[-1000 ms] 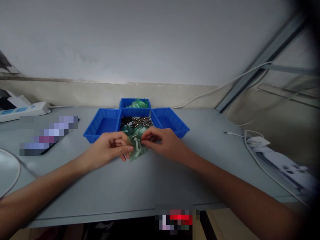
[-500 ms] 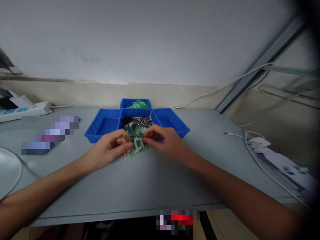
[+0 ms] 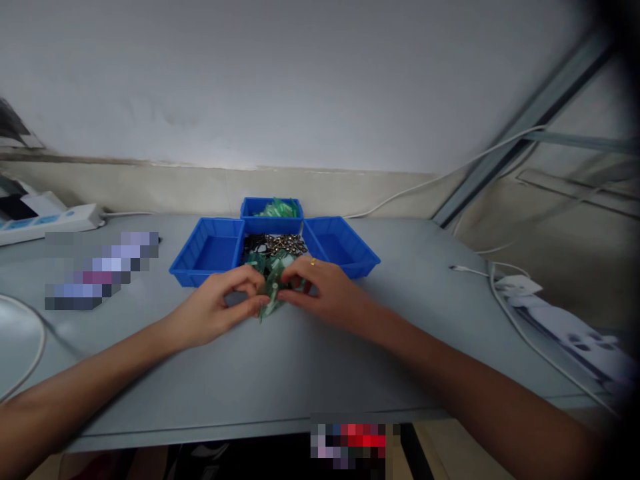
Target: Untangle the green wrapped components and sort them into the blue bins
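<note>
Between my two hands is a small greenish see-through plastic bag (image 3: 271,293) with pale strip-like pieces in it. My left hand (image 3: 227,303) pinches its left side between thumb and fingers. From the right, my right hand (image 3: 327,288), with a ring on one finger, pinches the other side. The bag looks bunched up, and its opening cannot be made out. Just behind it lies a pile of shiny metal parts (image 3: 285,245), with dark and greenish pieces in front, partly covered by my hands.
Blue bins stand to the left (image 3: 213,250), to the right (image 3: 343,243) and behind, the back bin (image 3: 251,208) holding green plastic pieces. A white power strip (image 3: 60,220) lies far left. A white cable (image 3: 530,340) and papers (image 3: 575,327) lie right. A blurred-out item is on the left.
My hands have drawn closer together and slightly lower. The bag, spread flatter before with its pale pieces in plain sight, is now bunched between my fingers.
</note>
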The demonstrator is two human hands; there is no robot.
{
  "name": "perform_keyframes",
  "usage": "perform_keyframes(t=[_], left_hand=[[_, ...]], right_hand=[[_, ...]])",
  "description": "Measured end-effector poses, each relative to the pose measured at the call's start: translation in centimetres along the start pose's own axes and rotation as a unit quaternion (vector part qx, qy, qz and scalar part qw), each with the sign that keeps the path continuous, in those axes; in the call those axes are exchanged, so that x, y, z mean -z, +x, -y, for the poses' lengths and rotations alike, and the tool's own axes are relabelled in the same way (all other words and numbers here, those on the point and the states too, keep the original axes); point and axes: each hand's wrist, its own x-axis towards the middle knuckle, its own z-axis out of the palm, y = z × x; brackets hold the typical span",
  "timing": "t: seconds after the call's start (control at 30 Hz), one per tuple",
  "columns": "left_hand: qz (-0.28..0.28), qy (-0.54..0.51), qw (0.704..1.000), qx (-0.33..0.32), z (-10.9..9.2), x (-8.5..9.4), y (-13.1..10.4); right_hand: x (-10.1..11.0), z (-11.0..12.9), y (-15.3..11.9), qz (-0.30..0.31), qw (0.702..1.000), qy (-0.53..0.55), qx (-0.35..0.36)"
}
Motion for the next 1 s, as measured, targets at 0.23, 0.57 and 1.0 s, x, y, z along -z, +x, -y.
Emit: perform_keyframes(t=[0.23,0.57,1.0], left_hand=[[0.003,0.055,0.997,-0.044,-0.5,0.1,-0.1],[0.009,0.087,0.99,-0.106,-0.5,0.1,-0.1],[-0.063,-0.007,0.997,0.04,0.2,0.0,0.5]], right_hand=[[0.3,1.0,-0.3,0.084,0.991,0.099,-0.013],[0.3,1.1,-0.2,0.08,0.99,0.095,-0.06],[0.7,0.8,0.0,0.077,0.975,0.171,-0.121]])
